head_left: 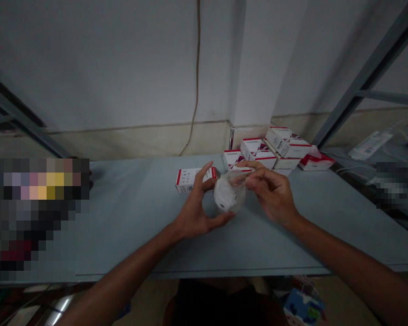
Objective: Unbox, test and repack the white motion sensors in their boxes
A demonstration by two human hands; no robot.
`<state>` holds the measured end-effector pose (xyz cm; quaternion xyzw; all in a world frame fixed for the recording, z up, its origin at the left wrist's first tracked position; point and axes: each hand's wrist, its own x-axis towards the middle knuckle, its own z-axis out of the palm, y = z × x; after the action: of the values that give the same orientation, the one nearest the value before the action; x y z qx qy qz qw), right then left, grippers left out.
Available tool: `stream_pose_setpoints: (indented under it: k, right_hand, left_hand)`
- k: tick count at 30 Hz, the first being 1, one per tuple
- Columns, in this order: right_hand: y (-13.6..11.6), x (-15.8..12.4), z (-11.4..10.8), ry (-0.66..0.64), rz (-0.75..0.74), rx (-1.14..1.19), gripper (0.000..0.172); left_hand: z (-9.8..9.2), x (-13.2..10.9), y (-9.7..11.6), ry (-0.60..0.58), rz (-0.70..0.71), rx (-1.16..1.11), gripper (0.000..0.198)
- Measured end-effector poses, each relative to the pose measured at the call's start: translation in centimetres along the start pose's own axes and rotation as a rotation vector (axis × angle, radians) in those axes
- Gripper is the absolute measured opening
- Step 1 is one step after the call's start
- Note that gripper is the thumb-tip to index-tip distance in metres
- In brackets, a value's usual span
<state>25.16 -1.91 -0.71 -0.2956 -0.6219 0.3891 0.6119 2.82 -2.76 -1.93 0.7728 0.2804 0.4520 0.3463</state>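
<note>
Above the grey-blue table point(129, 217), a round white object point(224, 195) sits inside a clear plastic bag point(240, 190). A small dark hole shows on its lower face; its exact kind is unclear. My left hand point(197, 210) curves around it from the left, thumb below and fingers above. With pinched fingers, my right hand point(272, 190) grips the upper right part of the bag. Just behind my left fingers lies a white and red box point(187, 179), partly covered by them.
Several white and red boxes point(258, 151) are piled against the wall at the back right. Metal frame bars point(363, 81) slope at both sides. White cables and a white packet point(370, 146) lie far right. A brown cord point(197, 77) hangs down the wall.
</note>
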Motion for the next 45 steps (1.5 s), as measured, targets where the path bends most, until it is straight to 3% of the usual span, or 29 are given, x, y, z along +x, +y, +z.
stream_pose_setpoints:
  k: [3, 5, 7, 10, 13, 16, 18, 21, 24, 27, 29, 36, 45]
  right_hand:
    - [-0.1, -0.2, 0.0, -0.065, 0.074, 0.042, 0.047]
    - [-0.2, -0.4, 0.1, -0.172, 0.077, -0.065, 0.073]
    - [-0.2, -0.7, 0.3, -0.239, 0.058, -0.232, 0.084]
    - [-0.4, -0.9, 0.6, -0.218, 0.011, -0.438, 0.06]
    - [-0.4, -0.7, 0.6, -0.15, 0.047, -0.469, 0.039]
    - [0.1, 0.0, -0.1, -0.028, 0.13, -0.278, 0.036]
    - [0.6, 0.7, -0.9, 0.121, 0.129, -0.154, 0.031]
    - [1.2, 2.0, -2.3, 0.378, 0.069, -0.089, 0.026]
    - [1.6, 3.0, -3.5, 0.531, 0.025, -0.089, 0.025]
    - [1.7, 3.3, -3.7, 0.536, 0.047, -0.064, 0.025]
    - [1.8, 3.1, -3.5, 0.495, 0.079, -0.049, 0.027]
    - [1.8, 2.1, -1.9, 0.343, 0.072, -0.074, 0.034]
    - [1.6, 1.3, -0.9, 0.359, 0.041, -0.116, 0.028]
  left_hand:
    - [-0.4, 0.1, 0.4, 0.063, 0.048, 0.155, 0.119]
    - [-0.6, 0.2, 0.3, 0.086, 0.068, 0.273, 0.12]
    - [-0.6, 0.2, 0.1, 0.08, 0.088, 0.35, 0.121]
    - [-0.4, 0.2, -0.6, 0.088, 0.08, 0.39, 0.122]
    - [-0.5, 0.3, -1.3, 0.105, 0.057, 0.316, 0.121]
    - [-1.5, 0.8, -1.8, 0.084, 0.103, 0.245, 0.08]
    - [-2.5, 1.6, -2.0, 0.047, 0.156, 0.356, 0.047]
    - [-4.1, 3.6, -2.5, -0.133, 0.213, 0.627, 0.031]
    - [-5.0, 5.5, -3.6, -0.313, 0.163, 0.789, 0.031]
    - [-4.9, 6.5, -4.7, -0.427, 0.077, 0.865, 0.036]
    - [-4.7, 6.3, -5.0, -0.439, 0.068, 0.899, 0.043]
    - [-4.1, 4.2, -3.6, -0.253, 0.186, 0.914, 0.081]
    - [-4.0, 4.1, -3.9, -0.024, 0.23, 0.825, 0.091]
